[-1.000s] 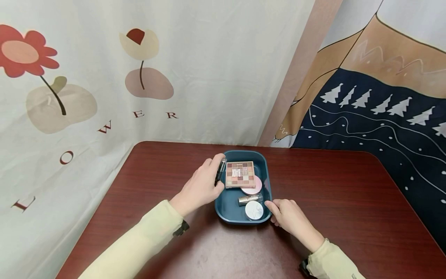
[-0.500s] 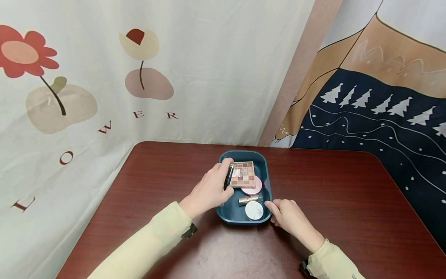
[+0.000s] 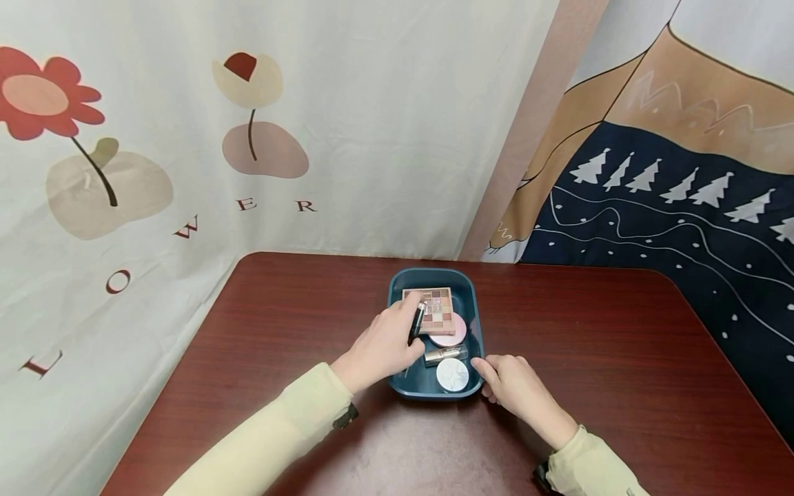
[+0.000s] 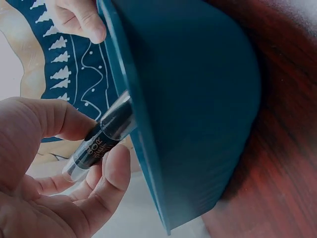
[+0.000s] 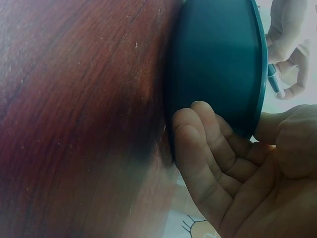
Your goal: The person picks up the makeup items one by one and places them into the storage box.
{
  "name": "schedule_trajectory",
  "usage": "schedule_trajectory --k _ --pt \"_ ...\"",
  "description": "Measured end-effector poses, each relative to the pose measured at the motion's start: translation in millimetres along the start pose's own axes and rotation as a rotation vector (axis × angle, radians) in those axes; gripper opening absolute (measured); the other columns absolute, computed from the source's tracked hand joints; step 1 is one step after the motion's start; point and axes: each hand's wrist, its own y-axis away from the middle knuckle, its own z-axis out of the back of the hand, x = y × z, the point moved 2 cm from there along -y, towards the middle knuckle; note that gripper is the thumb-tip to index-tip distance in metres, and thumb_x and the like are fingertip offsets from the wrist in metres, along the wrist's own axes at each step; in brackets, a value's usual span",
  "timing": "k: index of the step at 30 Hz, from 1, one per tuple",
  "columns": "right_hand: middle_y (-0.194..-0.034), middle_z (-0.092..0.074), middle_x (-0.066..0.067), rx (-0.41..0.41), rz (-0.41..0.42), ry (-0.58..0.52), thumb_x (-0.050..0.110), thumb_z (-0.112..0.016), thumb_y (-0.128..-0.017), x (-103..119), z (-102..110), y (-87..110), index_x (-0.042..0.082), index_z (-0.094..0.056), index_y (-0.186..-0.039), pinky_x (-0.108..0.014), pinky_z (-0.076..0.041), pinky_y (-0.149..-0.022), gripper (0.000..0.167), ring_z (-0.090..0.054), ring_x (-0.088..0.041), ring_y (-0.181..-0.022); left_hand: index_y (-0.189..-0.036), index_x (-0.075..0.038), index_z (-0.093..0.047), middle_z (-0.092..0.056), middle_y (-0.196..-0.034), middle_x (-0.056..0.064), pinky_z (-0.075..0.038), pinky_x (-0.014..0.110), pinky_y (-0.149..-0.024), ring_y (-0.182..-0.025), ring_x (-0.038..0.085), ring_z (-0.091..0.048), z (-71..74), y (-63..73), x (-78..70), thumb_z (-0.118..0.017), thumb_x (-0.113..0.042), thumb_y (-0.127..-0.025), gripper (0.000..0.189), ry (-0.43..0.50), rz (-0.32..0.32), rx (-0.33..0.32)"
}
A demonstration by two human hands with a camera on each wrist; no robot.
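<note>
My left hand (image 3: 381, 348) pinches a black cosmetic stick (image 4: 96, 146) with clear ends between thumb and fingers. It hovers over the left part of a blue tray (image 3: 412, 386), and in the left wrist view the stick's far end passes behind the tray's rim. My right hand (image 3: 517, 387) grips the tray's near right corner, thumb on the rim and fingers against the outer wall (image 5: 223, 59). Inside lie an eyeshadow palette (image 3: 442, 313), partly hidden by my left hand, a pink round compact (image 3: 457, 332) partly under it, a gold lipstick (image 3: 443, 355) and a white round compact (image 3: 452, 375).
The tray stands on a dark red wooden table (image 3: 589, 324), near its back edge. Behind hang a pale curtain (image 3: 384, 138) with printed flowers and a dark blue one (image 3: 657, 213) with printed trees.
My left hand has moved right and slightly toward me, bringing the black cosmetic stick from the tray's left rim to over its inside. The right hand and tray stay put.
</note>
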Motion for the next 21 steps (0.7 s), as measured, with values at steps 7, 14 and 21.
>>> schedule_trajectory --k 7,14,21 --pt "-0.056 -0.059 0.003 0.003 -0.004 -0.005 0.023 -0.061 -0.105 0.3 -0.1 0.1 0.013 -0.061 -0.069 -0.027 -0.046 -0.050 0.038 -0.055 -0.008 -0.048 -0.129 -0.004 -0.045 -0.059 -0.091 0.006 -0.050 0.032 -0.064 -0.075 0.019 -0.058 -7.0 -0.9 2.6 -0.070 -0.007 -0.086 0.049 -0.041 -0.014 -0.007" --pt "-0.056 -0.059 0.003 0.004 -0.003 -0.006 0.022 -0.060 -0.105 0.4 -0.1 0.3 0.012 -0.061 -0.069 -0.027 -0.047 -0.051 0.038 -0.055 -0.008 -0.049 -0.111 -0.007 -0.048 -0.050 -0.075 0.001 -0.043 0.030 -0.053 -0.061 0.016 -0.050 -11.2 0.5 2.4 -0.071 -0.010 -0.087 0.033 -0.122 -0.045 -0.028" --pt "-0.057 -0.059 0.003 0.008 -0.006 0.004 0.023 -0.060 -0.106 -0.4 -0.5 0.1 0.013 -0.061 -0.069 -0.027 -0.047 -0.052 0.037 -0.056 -0.008 -0.049 -0.103 -0.010 -0.049 -0.044 -0.060 -0.003 -0.038 0.030 -0.047 -0.053 0.014 -0.047 -16.3 -0.3 2.9 -0.067 -0.011 -0.085 0.026 -0.214 -0.050 -0.063"
